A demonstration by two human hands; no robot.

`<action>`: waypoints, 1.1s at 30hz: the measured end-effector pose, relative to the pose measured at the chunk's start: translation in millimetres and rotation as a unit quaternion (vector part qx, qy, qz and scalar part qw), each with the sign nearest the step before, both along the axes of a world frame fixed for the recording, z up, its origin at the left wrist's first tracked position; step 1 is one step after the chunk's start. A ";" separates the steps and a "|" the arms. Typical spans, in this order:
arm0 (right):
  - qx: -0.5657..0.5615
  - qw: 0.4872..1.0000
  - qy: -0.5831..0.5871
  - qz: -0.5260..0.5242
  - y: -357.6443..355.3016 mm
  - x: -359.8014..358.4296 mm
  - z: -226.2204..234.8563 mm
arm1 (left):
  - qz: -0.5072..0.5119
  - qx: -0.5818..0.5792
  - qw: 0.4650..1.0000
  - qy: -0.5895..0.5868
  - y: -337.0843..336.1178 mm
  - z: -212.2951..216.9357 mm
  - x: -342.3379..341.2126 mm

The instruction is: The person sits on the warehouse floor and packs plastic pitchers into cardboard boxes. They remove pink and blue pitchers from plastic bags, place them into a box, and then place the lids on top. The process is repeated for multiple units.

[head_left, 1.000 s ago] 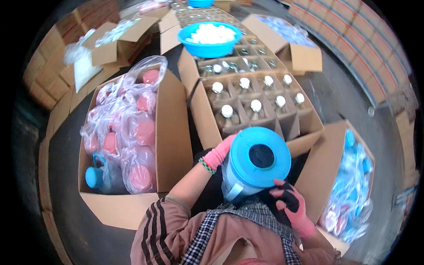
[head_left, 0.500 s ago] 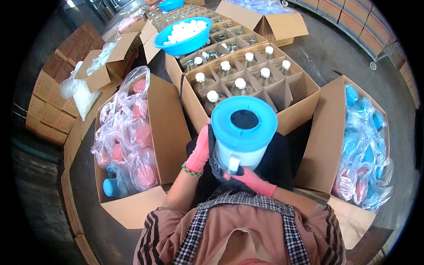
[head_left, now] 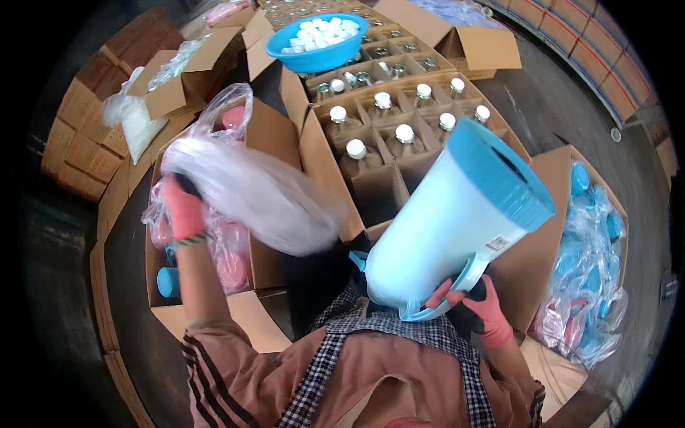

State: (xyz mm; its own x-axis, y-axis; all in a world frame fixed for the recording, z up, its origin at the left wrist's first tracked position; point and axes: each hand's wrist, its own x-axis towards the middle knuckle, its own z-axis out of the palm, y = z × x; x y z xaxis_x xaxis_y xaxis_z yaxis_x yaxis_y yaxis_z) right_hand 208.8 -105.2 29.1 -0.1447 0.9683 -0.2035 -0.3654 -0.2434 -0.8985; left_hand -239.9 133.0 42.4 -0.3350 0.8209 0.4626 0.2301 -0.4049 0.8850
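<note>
- Head view: the motion-blurred plastic bag [head_left: 264,200] hides part of the left carton [head_left: 268,267].
- Print on the sticker [head_left: 497,243] of the blue jug [head_left: 435,228] is too small to read.
- Left hand [head_left: 184,208]: grips the bag above that carton.
- Right hand [head_left: 485,312]: fingers curled round the handle [head_left: 469,274] of the jug, tilted before the apron [head_left: 421,331].

L hand [head_left: 183,207] has plastic bag [head_left: 264,198], R hand [head_left: 486,311] lt-blue jug [head_left: 439,221].
</note>
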 end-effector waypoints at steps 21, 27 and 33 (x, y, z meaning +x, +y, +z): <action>0.499 0.681 -0.532 -0.059 109.4 -87.3 95.5 | -0.254 0.080 0.964 0.011 -109.6 85.1 155.9; 0.145 0.914 -0.306 0.226 143.5 -75.9 125.2 | -0.179 -0.027 0.969 0.167 -70.0 107.0 119.8; 0.170 0.978 -0.113 0.038 142.9 -78.4 102.6 | -0.251 0.023 0.955 -0.155 -59.2 110.8 123.6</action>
